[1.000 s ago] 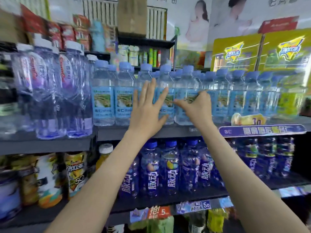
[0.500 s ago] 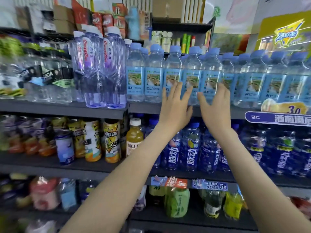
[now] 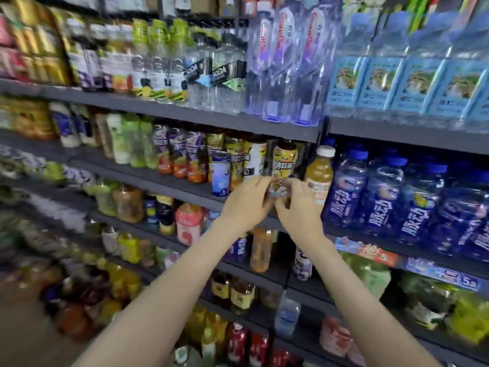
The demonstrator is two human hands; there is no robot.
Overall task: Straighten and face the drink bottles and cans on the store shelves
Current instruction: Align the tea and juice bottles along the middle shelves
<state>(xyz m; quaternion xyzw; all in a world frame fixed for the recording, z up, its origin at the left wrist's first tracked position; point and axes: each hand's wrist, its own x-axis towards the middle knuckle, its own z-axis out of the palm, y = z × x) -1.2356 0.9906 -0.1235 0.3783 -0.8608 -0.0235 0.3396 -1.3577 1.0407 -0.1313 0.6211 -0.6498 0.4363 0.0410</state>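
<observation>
Dark shelf [image 3: 158, 178], upright yellow bottle [image 3: 284, 161], hands [image 3: 247, 205] [image 3: 299, 207] gripping

2 hands [image 3: 247, 205]; 3 purple water bottles [image 3: 284, 67].

Dark shelves [image 3: 185, 114] of drink bottles [image 3: 383, 197]

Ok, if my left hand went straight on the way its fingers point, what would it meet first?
The yellow-labelled bottle: your left hand points at its lower part and seems to touch it, though blur makes depth unsure.
</observation>
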